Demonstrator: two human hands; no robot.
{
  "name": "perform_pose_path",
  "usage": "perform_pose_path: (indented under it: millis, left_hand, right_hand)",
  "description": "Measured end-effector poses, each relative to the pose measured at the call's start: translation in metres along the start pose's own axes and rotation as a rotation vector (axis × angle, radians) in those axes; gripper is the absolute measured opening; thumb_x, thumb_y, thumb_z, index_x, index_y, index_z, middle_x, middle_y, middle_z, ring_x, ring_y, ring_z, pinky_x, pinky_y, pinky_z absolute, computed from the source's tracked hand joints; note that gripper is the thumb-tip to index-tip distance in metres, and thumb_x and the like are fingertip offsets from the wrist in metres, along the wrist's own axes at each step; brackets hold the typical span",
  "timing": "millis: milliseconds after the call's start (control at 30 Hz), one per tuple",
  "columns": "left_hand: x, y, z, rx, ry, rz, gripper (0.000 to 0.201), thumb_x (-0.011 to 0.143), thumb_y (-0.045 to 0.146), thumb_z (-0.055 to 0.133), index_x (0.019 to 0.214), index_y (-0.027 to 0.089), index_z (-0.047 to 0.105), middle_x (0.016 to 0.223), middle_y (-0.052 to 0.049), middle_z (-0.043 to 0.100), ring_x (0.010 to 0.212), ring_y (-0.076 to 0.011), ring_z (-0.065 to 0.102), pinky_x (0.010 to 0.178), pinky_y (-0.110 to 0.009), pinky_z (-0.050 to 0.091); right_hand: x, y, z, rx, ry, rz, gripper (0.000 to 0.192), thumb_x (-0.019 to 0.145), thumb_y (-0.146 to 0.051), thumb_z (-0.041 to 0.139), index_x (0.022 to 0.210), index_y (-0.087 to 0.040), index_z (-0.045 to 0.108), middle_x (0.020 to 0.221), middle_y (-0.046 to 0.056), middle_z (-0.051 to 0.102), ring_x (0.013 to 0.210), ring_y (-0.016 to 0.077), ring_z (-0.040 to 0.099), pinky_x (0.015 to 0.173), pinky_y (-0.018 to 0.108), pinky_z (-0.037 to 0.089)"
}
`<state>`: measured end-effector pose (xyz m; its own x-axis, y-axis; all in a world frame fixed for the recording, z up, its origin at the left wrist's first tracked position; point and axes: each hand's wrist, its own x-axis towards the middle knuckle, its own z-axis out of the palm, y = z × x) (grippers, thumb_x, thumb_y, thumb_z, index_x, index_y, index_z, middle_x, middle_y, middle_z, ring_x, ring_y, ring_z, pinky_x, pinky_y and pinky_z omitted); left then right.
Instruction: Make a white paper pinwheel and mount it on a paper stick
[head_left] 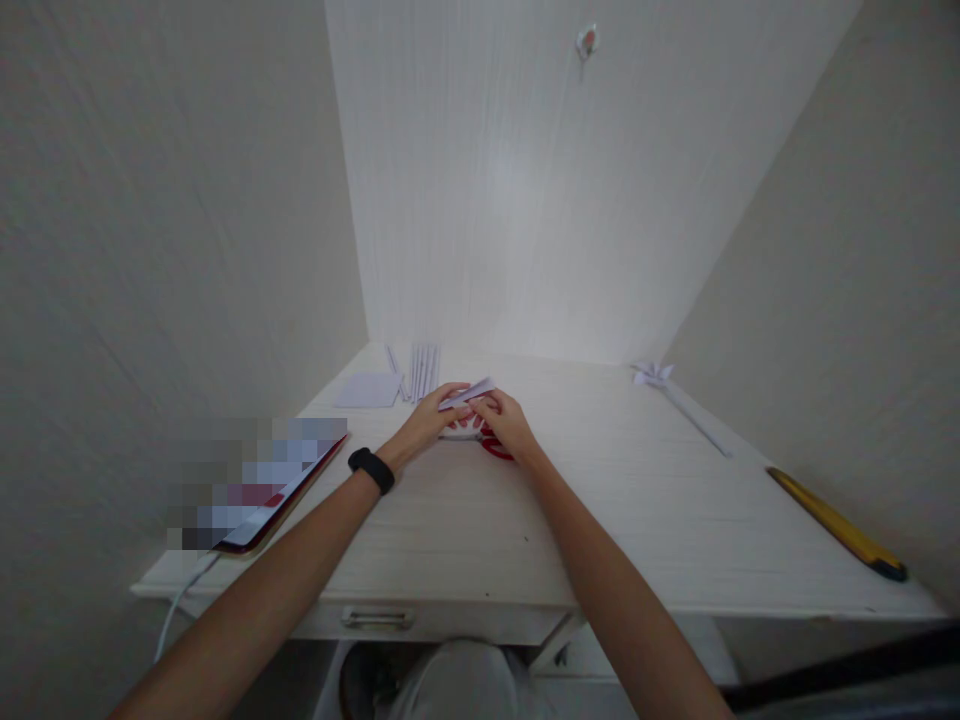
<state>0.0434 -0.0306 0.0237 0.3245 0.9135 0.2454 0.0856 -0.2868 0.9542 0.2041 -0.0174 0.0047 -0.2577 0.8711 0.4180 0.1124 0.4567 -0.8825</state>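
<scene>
A small folded piece of white paper (466, 393), narrow and pointed, is being held nearly flat just above the worktop (637, 500), pinched at both ends, tip angling up to the right.

No text, label or number can be read anywhere.

A pale wood-grain desk (675, 540) sits in a narrow alcove between plain beige side walls (150, 200), backed by a white panelled wall (525, 200) (brightly lit at centre). A drawer handle (377, 619) shows below.
</scene>
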Motion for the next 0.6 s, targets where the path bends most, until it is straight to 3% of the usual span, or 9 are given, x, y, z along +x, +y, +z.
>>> perform_pose_path:
  millis: [367, 600]
  left_hand:
    - [0.0, -0.003, 0.001, 0.002, 0.034, 0.01, 0.048, 0.078, 0.039, 0.06, 0.119, 0.016, 0.052, 0.108, -0.01, 0.062, 0.07, -0.0121, 0.06, 0.06, -0.025, 0.047]
    - [0.003, -0.012, -0.001, 0.01, 0.046, 0.03, 0.048, 0.079, 0.038, 0.058, 0.121, 0.017, 0.05, 0.115, -0.012, 0.059, 0.074, -0.0135, 0.062, 0.06, -0.025, 0.048]
  right_hand:
    - [0.0, -0.007, 0.0, 0.034, 0.078, 0.058, 0.027, 0.081, -0.042, 0.051, 0.084, -0.016, 0.058, 0.063, 0.0, 0.061, 0.054, 0.0111, 0.057, 0.051, 0.022, 0.044]
    - [0.0, -0.008, 0.001, 0.0, 0.089, 0.112, 0.012, 0.076, -0.023, 0.047, 0.078, -0.016, 0.057, 0.063, 0.0, 0.062, 0.052, 0.0109, 0.056, 0.052, 0.022, 0.045]
